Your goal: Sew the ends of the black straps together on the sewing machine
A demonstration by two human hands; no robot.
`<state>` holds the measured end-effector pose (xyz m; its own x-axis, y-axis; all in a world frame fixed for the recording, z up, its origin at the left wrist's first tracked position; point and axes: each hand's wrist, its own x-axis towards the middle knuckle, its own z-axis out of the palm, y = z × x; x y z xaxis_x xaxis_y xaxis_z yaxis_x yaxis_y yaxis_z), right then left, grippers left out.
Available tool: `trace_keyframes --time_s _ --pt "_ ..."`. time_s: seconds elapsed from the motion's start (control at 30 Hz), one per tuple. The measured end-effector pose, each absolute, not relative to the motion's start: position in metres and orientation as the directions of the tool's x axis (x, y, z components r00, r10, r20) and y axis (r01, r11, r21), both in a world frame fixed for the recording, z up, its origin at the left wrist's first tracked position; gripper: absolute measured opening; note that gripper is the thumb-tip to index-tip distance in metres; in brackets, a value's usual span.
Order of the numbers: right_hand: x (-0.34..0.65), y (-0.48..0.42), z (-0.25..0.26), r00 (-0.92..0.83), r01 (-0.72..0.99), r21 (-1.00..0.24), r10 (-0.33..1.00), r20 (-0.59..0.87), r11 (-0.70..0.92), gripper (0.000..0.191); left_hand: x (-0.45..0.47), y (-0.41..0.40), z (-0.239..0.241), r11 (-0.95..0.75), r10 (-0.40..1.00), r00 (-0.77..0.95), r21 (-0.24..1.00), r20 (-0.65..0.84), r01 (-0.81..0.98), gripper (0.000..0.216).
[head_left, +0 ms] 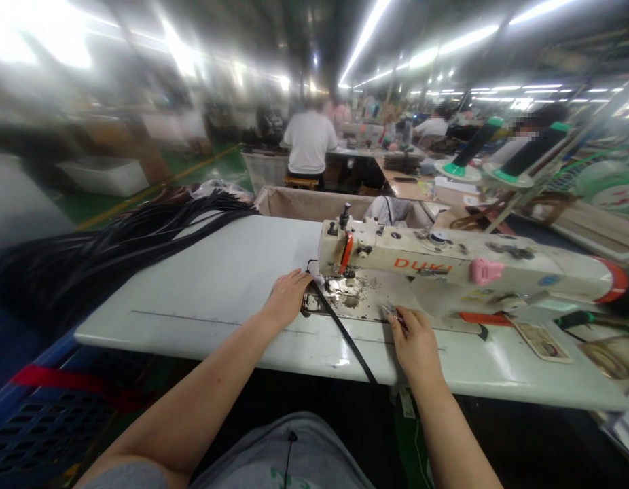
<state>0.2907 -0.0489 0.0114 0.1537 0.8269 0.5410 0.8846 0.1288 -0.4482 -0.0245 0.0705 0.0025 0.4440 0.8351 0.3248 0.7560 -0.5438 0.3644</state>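
Observation:
Beside the needle area of the sewing machine (386, 251), my left hand (288, 297) has its fingertips together on the upper end of a narrow black strap (345, 333). From there the strap runs diagonally across the table and over its front edge. To the right of the strap, my right hand (416, 336) is closed around small thread snips (396, 314), their metal tips pointing left over the machine's bed plate (363, 292). My right palm hides most of the snips' handle.
Many black straps (156, 238) are heaped over the left side of the white table (233, 272). A blue basket (44, 421) stands below left. Behind the table is a beige-lined bin (294, 202). Thread cones (472, 149) rise at the right. A person in white (310, 139) sits ahead.

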Motion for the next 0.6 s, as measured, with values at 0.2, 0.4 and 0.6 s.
trace_keyframes --time_s 0.2,0.4,0.6 --pt "0.285 -0.053 0.007 0.181 0.958 -0.286 0.772 0.609 0.002 0.044 -0.036 0.06 0.019 -0.575 0.814 0.432 0.436 0.388 0.692 0.044" --pt "0.284 -0.056 0.005 0.205 0.967 -0.254 0.702 0.682 -0.036 0.04 -0.071 0.01 0.04 -0.432 0.881 0.391 0.793 0.267 0.43 0.025" --pt "0.282 -0.058 0.007 0.162 0.979 -0.201 0.69 0.705 -0.025 0.033 -0.13 -0.055 0.038 0.163 0.563 0.805 0.98 -0.19 0.117 0.034"
